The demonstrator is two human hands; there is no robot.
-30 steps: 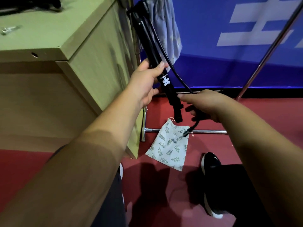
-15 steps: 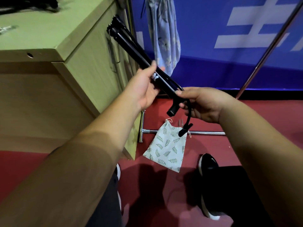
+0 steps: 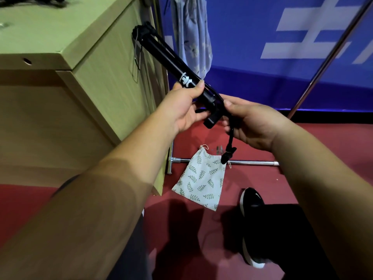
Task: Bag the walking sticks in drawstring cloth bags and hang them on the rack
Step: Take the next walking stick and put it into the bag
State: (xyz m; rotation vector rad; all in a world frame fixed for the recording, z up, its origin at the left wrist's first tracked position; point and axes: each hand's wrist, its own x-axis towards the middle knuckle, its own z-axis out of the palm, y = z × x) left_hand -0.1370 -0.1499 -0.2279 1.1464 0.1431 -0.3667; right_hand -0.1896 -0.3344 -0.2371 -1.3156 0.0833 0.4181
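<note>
While our left hand grips the folded black walking stick around its printed shaft, thumb on top, our right hand curls its fingers round the wrist strap near the stick's lower end (the strap's loose end dangles below). The stick tilts up to the left, its far end beside the desk. On the red floor lies a leaf-print drawstring bag, its mouth at the rack's bottom bar. A pale floral bag hangs behind.
</note>
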